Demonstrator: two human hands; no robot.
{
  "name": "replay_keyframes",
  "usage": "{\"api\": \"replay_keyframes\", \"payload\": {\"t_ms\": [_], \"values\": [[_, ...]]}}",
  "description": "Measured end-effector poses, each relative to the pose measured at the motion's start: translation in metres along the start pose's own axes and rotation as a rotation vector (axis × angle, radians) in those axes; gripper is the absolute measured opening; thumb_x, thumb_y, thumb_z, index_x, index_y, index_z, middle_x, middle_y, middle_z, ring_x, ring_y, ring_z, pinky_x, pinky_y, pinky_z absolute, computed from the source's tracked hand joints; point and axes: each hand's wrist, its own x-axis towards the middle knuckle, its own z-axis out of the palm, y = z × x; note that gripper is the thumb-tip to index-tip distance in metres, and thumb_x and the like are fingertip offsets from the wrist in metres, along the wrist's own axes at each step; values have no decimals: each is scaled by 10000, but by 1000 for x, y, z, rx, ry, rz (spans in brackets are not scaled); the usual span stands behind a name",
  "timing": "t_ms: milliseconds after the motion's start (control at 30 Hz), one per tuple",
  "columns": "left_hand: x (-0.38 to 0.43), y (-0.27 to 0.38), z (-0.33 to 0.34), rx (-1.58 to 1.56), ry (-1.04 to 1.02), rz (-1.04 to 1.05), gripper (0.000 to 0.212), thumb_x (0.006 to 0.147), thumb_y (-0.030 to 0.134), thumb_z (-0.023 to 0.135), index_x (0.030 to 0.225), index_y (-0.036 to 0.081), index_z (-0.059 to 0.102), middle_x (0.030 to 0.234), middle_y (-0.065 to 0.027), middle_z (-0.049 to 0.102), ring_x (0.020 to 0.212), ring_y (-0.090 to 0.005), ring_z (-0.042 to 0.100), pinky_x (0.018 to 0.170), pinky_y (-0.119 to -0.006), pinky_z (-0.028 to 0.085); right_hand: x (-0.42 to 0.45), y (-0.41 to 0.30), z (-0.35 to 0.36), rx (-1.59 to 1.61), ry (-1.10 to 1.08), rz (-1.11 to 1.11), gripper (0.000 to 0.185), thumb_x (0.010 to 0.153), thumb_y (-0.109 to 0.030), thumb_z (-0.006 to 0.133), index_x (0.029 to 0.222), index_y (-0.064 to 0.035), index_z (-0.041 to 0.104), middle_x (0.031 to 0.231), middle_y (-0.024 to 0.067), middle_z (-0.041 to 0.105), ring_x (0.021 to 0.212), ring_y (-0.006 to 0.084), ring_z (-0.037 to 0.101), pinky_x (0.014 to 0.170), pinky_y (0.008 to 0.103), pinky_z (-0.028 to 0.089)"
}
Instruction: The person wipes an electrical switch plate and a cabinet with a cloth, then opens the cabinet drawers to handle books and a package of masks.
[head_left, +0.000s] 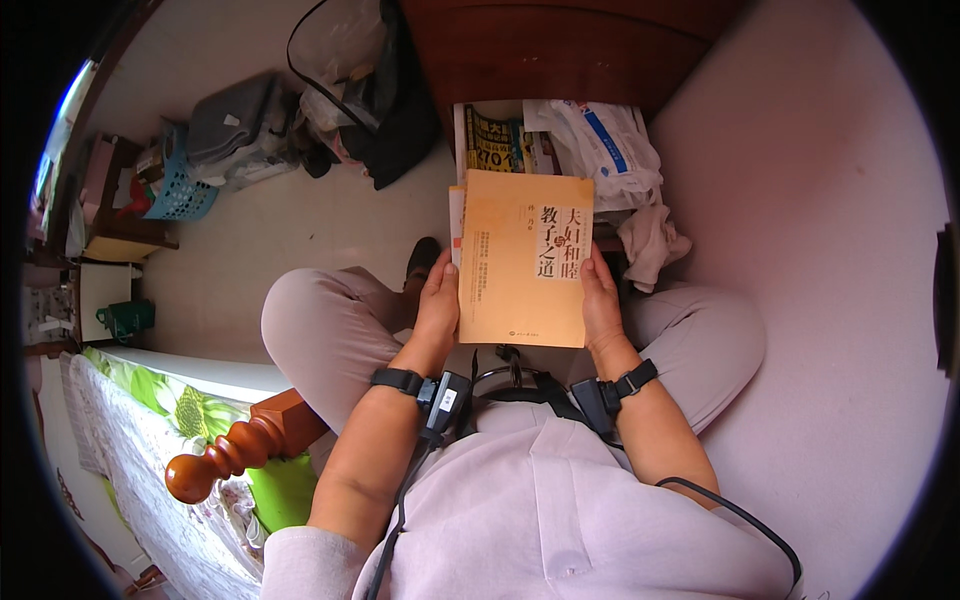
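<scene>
An orange-yellow paperback book (517, 300) is held upright between both hands, its printed cover towards me. My left hand (437, 304) grips its left edge, and my right hand (602, 300) its right edge. Another white-and-orange book or booklet (455, 217) shows behind it at the left. Beyond the book is an open drawer (459, 142) of a dark red wooden cabinet (555, 52). Inside lie a black-and-yellow printed book (491, 142) and a white plastic package with a blue stripe (600, 142). A pale cloth (649, 247) hangs by the drawer's right front corner.
Black and clear plastic bags (390, 127) lie on the floor left of the cabinet. Farther left are a grey folded case or bag (232, 116) and a blue plastic basket (184, 184). A turned wooden bedpost (240, 446) stands near my left elbow. A plain wall (810, 225) rises at the right.
</scene>
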Motion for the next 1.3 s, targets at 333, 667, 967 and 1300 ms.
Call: {"api": "replay_keyframes", "payload": {"t_ms": [333, 667, 967, 1300], "values": [[-6, 1, 9, 99, -20, 182, 412, 1034, 207, 357, 1423, 74, 368, 1299, -84, 524, 1164, -138, 492, 985, -255, 392, -5, -7, -1, 154, 21, 42, 431, 999, -157, 461, 1406, -32, 393, 1321, 75, 529, 1153, 169, 530, 976, 300, 425], [9, -18, -2, 259, 71, 279, 430, 1021, 252, 398, 1382, 18, 400, 1280, -119, 535, 1165, -172, 494, 1001, -276, 372, -1, -26, -18, -113, 176, -19, 239, 949, -40, 495, 1156, 49, 574, 1055, 94, 652, 893, 144, 624, 792, 271, 505], [3, -11, 2, 209, 52, 185, 491, 1015, 355, 396, 1388, 35, 393, 1291, -104, 520, 1166, -170, 488, 1001, -283, 362, -17, -94, -29, -9, 184, -113, 243, 942, -28, 501, 1157, 68, 561, 1059, 128, 649, 905, 183, 642, 814, 300, 526], [6, -16, 0, 173, 16, 205, 484, 1016, 356, 396, 1379, 35, 408, 1291, -92, 519, 1162, -158, 483, 992, -270, 365, -14, -110, -33, -170, 327, -235, 258, 952, -45, 498, 1173, 80, 544, 1066, 133, 642, 900, 176, 637, 803, 290, 521]]}}
